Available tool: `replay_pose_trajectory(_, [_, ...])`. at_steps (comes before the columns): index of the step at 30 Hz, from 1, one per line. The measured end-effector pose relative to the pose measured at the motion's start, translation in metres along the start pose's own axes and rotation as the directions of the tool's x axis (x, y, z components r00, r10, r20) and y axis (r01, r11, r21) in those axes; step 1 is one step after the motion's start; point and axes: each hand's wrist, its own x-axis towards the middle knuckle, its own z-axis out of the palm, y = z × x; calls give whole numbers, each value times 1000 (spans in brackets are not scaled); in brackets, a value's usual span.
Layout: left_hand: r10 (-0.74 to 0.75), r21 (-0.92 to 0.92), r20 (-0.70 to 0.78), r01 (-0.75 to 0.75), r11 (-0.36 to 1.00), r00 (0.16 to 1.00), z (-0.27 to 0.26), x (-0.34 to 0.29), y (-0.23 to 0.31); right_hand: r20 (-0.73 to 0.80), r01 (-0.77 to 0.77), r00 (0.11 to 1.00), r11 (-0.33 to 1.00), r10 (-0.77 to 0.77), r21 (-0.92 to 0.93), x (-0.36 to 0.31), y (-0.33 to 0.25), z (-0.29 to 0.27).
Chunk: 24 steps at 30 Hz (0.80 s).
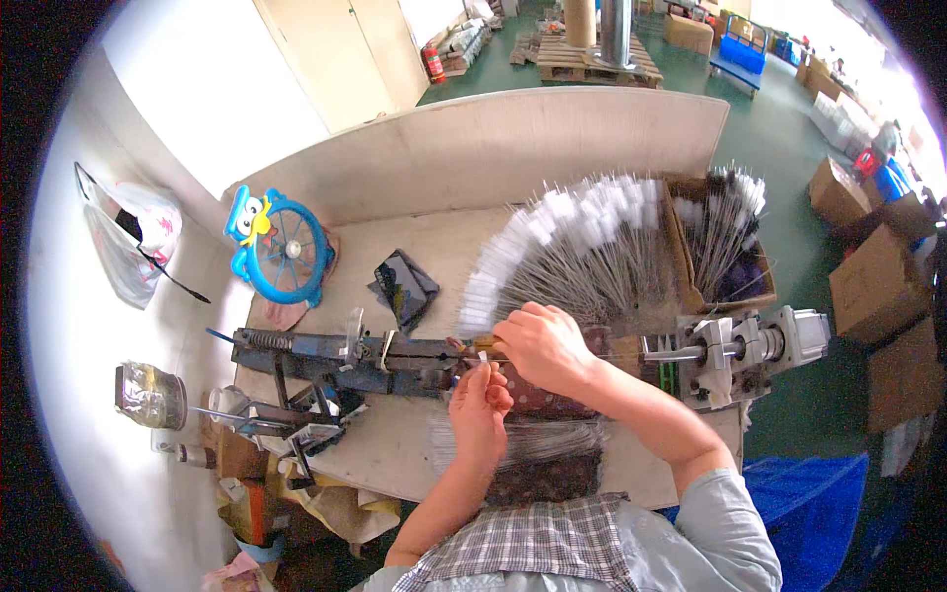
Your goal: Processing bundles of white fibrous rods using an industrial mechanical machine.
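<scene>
My left hand (pixel 479 407) is closed in a pinch at the middle of the bench, with a small white piece (pixel 483 357) at its fingertips. Just above and to its right, my right hand (pixel 545 343) has its fingers curled together beside a yellowish part (pixel 483 342) of the long dark metal fixture (pixel 414 353). What the right fingers hold is hidden. Behind the hands, several wire-stemmed brushes (pixel 592 227) with white bristle heads lie fanned out. A bundle of thin wires (pixel 533 441) rests on a dark dotted cloth (pixel 543 481) close to my body.
A cardboard box (pixel 683 242) of upright brushes stands at the back right. Shaft-and-clamp machinery (pixel 725 355) sits at the right end. A blue round fan (pixel 286 252) and a dark folded packet (pixel 404 288) lie to the left. A low board (pixel 493 148) edges the bench's back.
</scene>
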Motion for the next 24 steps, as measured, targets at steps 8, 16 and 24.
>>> replay_pose_trajectory(8, [0, 165, 123, -21, 986, 992, -14, 4, 1, 120, -107, 989, 968, 81, 225, 1, -6, 0])
replay_pose_trajectory(16, [-77, -54, 174, 88, 995, 982, -14, 7, 3, 110, -175, 983, 948, 150, 267, -3, -22, 1])
replay_pose_trajectory(24, [-19, -268, 95, 44, 962, 995, -16, 10, -9, -208, -6, 978, 1000, 5, -4, -7, -34, 22])
